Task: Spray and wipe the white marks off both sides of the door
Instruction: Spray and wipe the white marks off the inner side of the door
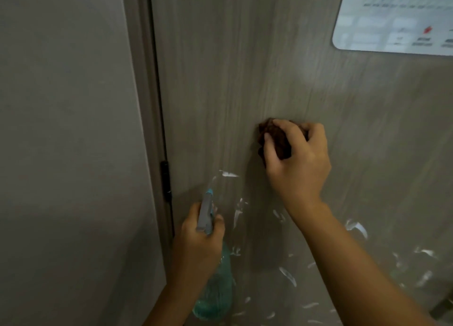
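Wood-grain door [245,68]: right hand [297,164] clutches crumpled brown cloth [278,139], left hand [198,240] grips translucent teal bottle [217,289].

Both hands [297,159] [199,237] raised, fingers [269,146] curled (gripping).

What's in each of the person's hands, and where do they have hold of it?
The left hand holds a teal spray bottle by its neck, under the grey trigger head. The right hand has a bunched brown cloth under its fingers, against the door.

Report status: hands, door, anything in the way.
Left hand grips spray bottle. Right hand presses brown cloth on door. White marks remain below. Nothing blocking.
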Demonstrator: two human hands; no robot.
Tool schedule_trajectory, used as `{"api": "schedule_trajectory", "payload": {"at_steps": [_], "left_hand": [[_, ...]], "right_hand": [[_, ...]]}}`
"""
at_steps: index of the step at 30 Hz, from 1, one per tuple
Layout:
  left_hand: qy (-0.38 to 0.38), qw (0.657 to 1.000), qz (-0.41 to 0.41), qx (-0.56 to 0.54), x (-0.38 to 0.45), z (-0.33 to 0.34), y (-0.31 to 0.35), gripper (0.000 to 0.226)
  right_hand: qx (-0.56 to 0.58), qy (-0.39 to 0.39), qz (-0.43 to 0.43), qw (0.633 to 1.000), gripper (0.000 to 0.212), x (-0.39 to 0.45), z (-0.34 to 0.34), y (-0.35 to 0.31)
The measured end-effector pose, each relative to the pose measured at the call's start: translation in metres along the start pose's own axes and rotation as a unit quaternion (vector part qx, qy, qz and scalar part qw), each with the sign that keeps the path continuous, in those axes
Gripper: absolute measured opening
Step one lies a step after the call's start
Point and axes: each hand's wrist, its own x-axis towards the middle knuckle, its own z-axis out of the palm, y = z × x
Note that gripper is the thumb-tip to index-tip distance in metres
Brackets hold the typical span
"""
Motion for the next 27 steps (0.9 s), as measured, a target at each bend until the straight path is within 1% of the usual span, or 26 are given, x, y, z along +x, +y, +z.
{"api": "schedule_trajectory", "payload": {"at_steps": [2, 4, 6, 8, 10, 11, 12, 15, 17, 18, 19, 21, 23, 25, 26, 27], "left_hand": [[0.018, 1.0, -0.015, -0.002, -0.001, -0.005, -0.001, 0.004], [0.043, 0.999, -0.017, 0.005, -0.001, -0.011, 0.0, 0.008], [0.061, 0.998, -0.02, 0.009, -0.002, -0.017, 0.0, 0.012], [0.066, 0.998, -0.021, 0.009, -0.003, -0.022, -0.002, 0.013], [0.066, 0.997, -0.026, -0.01, -0.004, -0.027, -0.005, 0.015], [0.069, 0.997, -0.025, -0.019, -0.004, -0.029, -0.005, 0.017], [0.07, 0.997, -0.023, -0.023, -0.004, -0.032, -0.006, 0.019], [0.071, 0.997, -0.01, -0.009, -0.004, -0.038, -0.005, 0.023], [0.074, 0.997, -0.007, -0.017, -0.003, -0.04, -0.005, 0.02], [0.074, 0.997, -0.008, -0.025, -0.002, -0.041, -0.004, 0.017], [0.074, 0.997, -0.01, -0.03, -0.001, -0.041, -0.004, 0.015], [0.077, 0.996, -0.012, -0.044, 0.001, -0.04, -0.002, 0.012], [0.082, 0.995, -0.009, -0.047, 0.003, -0.039, -0.001, 0.012], [0.083, 0.995, -0.007, -0.046, 0.003, -0.038, 0.0, 0.014], [0.083, 0.996, -0.005, -0.045, 0.003, -0.039, -0.001, 0.014], [0.084, 0.996, -0.005, -0.043, 0.002, -0.04, -0.001, 0.015]], "right_hand": [[-0.012, 0.005, 0.006, 1.0, 0.027, -0.01, 0.011, -0.004], [-0.019, -0.014, -0.027, 0.999, 0.03, -0.032, 0.025, -0.008], [-0.024, -0.079, -0.098, 0.992, 0.034, -0.066, 0.041, -0.013], [-0.025, -0.167, -0.152, 0.974, 0.034, -0.104, 0.056, -0.018], [-0.015, -0.217, -0.142, 0.966, 0.03, -0.124, 0.061, -0.022], [-0.007, -0.213, -0.127, 0.969, 0.029, -0.123, 0.059, -0.024], [0.0, -0.192, -0.111, 0.975, 0.029, -0.115, 0.056, -0.027], [0.003, -0.073, -0.053, 0.996, 0.026, -0.063, 0.041, -0.03], [-0.005, -0.006, -0.023, 1.0, 0.024, -0.032, 0.039, -0.028], [-0.011, 0.004, -0.026, 1.0, 0.024, -0.026, 0.041, -0.028], [-0.021, -0.004, -0.047, 0.999, 0.024, -0.029, 0.044, -0.028], [-0.039, -0.068, -0.114, 0.99, 0.031, -0.059, 0.054, -0.029], [-0.035, -0.165, -0.167, 0.971, 0.038, -0.105, 0.064, -0.025], [-0.018, -0.236, -0.157, 0.959, 0.036, -0.14, 0.071, -0.02], [-0.01, -0.249, -0.142, 0.958, 0.035, -0.147, 0.071, -0.018], [0.0, -0.244, -0.133, 0.961, 0.034, -0.146, 0.07, -0.017]]}}
